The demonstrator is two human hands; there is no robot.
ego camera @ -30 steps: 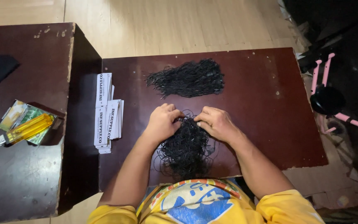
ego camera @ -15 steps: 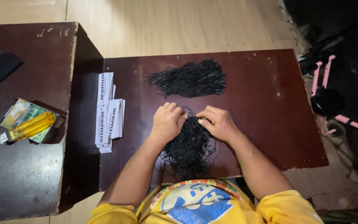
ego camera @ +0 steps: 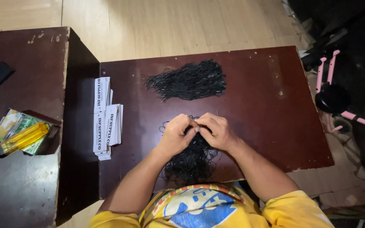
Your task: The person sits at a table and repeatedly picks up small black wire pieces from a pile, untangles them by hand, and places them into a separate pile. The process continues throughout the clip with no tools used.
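Fingers of left hand (ego camera: 177, 134) and right hand (ego camera: 217, 131) now pinched together, lifted off tangled cords (ego camera: 192, 159)

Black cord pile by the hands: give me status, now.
Left hand and right hand meet, fingertips pinching a cord over the tangled cord pile. Sorted bundle lies apart. Nothing blocking.

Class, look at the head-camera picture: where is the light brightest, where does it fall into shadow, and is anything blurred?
Head view: brightest on the pale floor at top; the right edge beyond the table sinks into darkness. Left hand, right hand and black cords look reasonably sharp, though strand detail merges.
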